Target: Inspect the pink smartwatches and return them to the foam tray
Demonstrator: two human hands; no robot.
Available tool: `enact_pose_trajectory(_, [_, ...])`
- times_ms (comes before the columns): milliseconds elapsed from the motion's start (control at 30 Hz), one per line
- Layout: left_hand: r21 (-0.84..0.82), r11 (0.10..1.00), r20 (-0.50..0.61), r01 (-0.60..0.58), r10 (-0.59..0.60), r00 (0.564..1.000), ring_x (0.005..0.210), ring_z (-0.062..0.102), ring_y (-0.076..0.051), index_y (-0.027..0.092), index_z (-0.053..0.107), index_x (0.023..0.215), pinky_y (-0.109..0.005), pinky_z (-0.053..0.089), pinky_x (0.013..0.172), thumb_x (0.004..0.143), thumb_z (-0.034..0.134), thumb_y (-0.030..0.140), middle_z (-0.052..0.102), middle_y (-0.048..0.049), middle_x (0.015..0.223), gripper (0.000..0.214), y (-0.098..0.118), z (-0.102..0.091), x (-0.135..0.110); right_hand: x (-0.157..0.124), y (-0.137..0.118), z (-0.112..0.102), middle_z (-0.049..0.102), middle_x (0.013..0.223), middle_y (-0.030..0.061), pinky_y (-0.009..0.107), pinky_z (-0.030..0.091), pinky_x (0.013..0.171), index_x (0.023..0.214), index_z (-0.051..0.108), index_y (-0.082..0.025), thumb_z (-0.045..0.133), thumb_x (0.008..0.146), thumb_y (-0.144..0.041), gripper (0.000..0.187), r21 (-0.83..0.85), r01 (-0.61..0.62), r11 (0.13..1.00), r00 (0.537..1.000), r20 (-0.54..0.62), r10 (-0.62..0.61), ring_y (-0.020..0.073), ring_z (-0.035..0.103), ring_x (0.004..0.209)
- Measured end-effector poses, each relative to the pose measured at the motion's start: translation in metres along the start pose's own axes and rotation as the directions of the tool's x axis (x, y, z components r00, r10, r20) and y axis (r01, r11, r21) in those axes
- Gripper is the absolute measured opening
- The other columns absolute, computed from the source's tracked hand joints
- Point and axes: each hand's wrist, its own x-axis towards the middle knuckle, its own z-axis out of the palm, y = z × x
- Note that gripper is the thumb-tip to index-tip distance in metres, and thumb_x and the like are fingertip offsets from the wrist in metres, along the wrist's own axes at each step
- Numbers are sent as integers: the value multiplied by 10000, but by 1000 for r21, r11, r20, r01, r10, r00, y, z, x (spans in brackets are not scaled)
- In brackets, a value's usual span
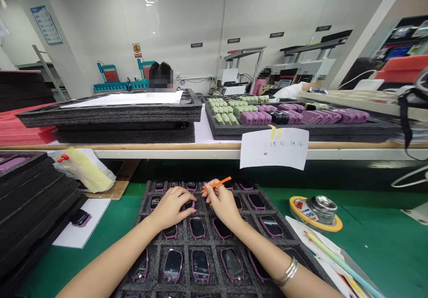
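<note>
My left hand (172, 204) reaches into a black foam tray (185, 244) of purple-framed smartwatches. Its thumb and fingers are bent around one purple watch (189, 205), partly hiding it. Pinched in my right hand (220, 202) is a thin orange stick (223, 182), its tip pointing left, close to that watch. Most tray pockets hold one watch with its dark screen facing up, such as a watch (199, 264) in a nearer row. Some screens at the far left, like that of one watch (155, 201), show small white text.
Right of the tray lie a tape roll with a metal-topped jar (323, 209) and a pale green-blue pen (334, 253). At left, a watch (80, 218) rests on a white card beside stacked foam trays (36, 209). A shelf (160, 152) with trays of cases crosses behind.
</note>
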Motion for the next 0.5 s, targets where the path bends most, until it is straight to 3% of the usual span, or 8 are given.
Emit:
enact_pose_trajectory(167, [-26, 1000, -16, 16, -16, 1000, 1084, 610, -257, 256, 664, 1070, -431, 481, 983, 897, 728, 363, 674, -46, 1100, 213, -3, 5, 2, 10, 9, 23, 656, 793, -20, 240, 538, 549, 1022, 638, -144, 552, 1015, -430, 298, 58, -77, 995, 997, 12, 76, 89, 607, 580])
enact_pose_trajectory(400, [-121, 988, -64, 97, -106, 992, 1135, 632, -265, 233, 489, 1269, -435, 510, 999, 812, 824, 352, 654, -92, 1217, 580, -8, 12, 1, 7, 18, 25, 650, 763, -31, 232, 538, 545, 976, 643, -143, 581, 1006, -402, 268, 86, -106, 991, 992, 76, 99, 81, 600, 563])
enact_pose_trajectory(500, [-138, 984, -65, 115, -125, 990, 1151, 634, -264, 234, 482, 1257, -431, 506, 1015, 803, 832, 350, 651, -90, 1222, 585, -9, 15, 1, 6, 18, 25, 648, 752, -33, 235, 540, 548, 962, 643, -145, 584, 1003, -404, 269, 83, -100, 992, 992, 85, 93, 83, 601, 564])
